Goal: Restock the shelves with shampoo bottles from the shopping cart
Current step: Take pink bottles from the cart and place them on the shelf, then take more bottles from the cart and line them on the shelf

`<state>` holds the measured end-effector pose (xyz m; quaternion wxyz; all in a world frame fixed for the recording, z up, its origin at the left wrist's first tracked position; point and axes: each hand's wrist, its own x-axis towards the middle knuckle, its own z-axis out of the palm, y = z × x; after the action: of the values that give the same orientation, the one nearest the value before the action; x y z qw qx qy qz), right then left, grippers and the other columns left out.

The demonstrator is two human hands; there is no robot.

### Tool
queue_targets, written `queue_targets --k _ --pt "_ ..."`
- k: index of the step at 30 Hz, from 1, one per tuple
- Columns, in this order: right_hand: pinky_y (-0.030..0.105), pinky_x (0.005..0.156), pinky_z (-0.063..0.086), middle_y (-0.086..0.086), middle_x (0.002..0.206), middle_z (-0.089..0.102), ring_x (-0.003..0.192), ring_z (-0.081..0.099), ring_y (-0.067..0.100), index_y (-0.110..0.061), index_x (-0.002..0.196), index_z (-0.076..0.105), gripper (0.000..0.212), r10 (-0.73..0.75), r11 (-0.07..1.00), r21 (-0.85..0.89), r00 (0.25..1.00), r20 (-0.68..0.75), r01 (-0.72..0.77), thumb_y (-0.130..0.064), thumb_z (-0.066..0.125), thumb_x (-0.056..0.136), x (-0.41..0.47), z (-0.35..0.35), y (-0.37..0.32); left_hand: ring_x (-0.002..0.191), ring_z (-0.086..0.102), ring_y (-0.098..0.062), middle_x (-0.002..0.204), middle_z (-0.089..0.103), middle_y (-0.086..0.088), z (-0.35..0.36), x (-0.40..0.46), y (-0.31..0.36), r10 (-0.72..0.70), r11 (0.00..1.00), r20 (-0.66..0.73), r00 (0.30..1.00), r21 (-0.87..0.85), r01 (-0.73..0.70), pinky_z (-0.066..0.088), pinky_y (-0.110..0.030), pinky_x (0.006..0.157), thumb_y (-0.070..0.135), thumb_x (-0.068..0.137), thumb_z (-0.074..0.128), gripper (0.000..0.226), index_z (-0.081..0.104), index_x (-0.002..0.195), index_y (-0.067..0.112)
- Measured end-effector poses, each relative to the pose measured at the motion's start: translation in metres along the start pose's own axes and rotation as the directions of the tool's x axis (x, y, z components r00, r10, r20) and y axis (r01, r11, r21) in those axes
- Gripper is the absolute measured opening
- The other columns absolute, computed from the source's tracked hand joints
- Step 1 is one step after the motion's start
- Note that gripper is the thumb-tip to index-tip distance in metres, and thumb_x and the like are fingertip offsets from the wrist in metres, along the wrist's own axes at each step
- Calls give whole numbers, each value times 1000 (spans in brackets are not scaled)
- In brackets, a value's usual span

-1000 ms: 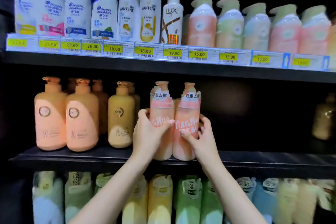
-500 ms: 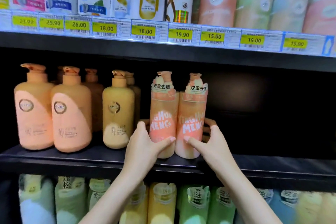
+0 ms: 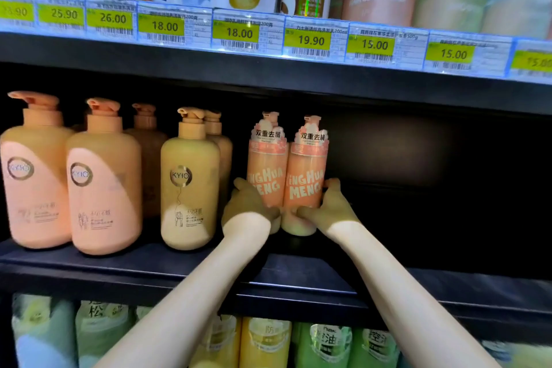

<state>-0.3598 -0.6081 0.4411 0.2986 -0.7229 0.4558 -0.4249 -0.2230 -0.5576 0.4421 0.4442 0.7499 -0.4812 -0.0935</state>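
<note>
Your left hand and right hand each curl round one of two slim peach pump bottles, white-lettered, touching side by side, upright on the middle shelf, right of the KYIO bottles.

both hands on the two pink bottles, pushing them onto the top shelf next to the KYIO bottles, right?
Not the top shelf. In the head view both hands, left hand and right hand, hold the two pink bottles on the middle shelf, next to the KYIO bottles.
</note>
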Motion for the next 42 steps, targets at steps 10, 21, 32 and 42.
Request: queue_targets --k 10,21,32,42 --pt "38 96 49 1 114 56 105 60 19 -14 138 31 78 -62 991 118 998 -8 63 -7 76 74 10 8 22 108 60 -30 124 59 -14 13 12 -15 17 956 -22 1000 -291 -23 47 -34 87 18 70 81 72 37 126 7" --pt "30 94 44 6 130 57 113 59 23 -17 141 34 74 -65 995 -78 998 -8 64 -16 75 79 9 14 30 110 59 -33 126 58 -11 24 17 -26 29 972 -25 999 -232 -34 48 -42 92 14 71 77 80 32 136 18" --pt "32 99 42 13 138 51 123 52 28 -9 145 28 74 35 967 -253 999 -16 -38 -25 69 85 -8 11 19 121 49 -35 134 46 -17 19 12 -22 -33 994 93 995 -97 42 44 -41 95 24 75 74 78 29 137 7" --pt "30 104 34 11 144 42 131 43 23 -12 143 33 63 -4 914 -406 1000 0 3 -37 59 90 -136 -19 -8 123 47 -32 134 50 -11 -32 -105 -29 189 942 270 944 221 -252 37 -41 104 46 85 56 58 43 132 13"
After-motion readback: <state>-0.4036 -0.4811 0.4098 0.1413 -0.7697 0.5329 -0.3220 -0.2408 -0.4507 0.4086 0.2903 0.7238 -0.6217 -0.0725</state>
